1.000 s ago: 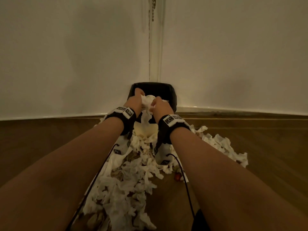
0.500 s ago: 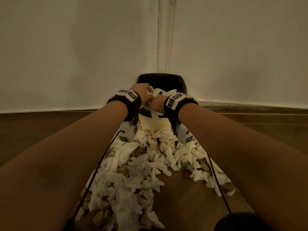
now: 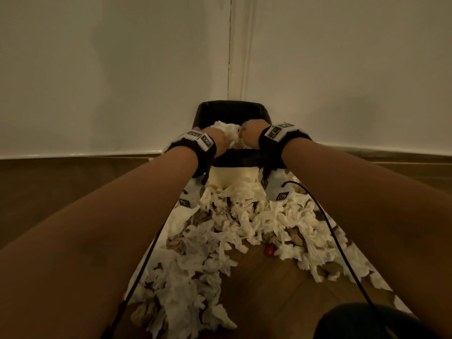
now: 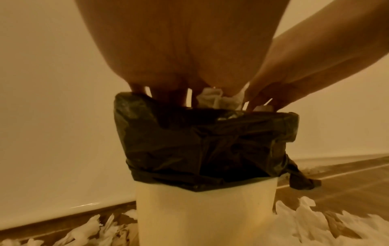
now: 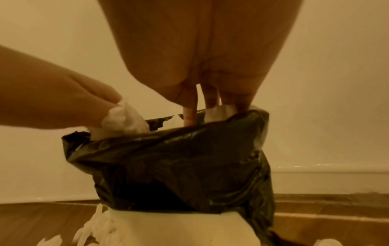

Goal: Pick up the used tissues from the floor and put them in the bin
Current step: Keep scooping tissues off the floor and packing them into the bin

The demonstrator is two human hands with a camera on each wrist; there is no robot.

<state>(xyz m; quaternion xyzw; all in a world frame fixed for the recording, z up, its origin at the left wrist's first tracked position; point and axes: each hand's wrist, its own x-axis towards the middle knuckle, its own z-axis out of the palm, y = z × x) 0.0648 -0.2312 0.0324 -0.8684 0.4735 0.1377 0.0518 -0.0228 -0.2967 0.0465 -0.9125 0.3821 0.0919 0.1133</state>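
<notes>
A crumpled wad of white tissues [image 3: 226,133] sits at the mouth of the bin [image 3: 234,178], a cream plastic tub lined with a glossy, wrinkled black bag [image 4: 202,143]. Both hands reach down over the opening: the left hand [image 3: 216,140] pinches the soft wad in curled fingers, while the right hand [image 3: 252,135] seems to press tissue inside, its grip hard to make out. More torn, fluffy tissues [image 3: 212,241] litter the wooden floor [image 3: 266,289] before the bin. Compared with a moment ago, the hands are lower and the wad is deeper in.
</notes>
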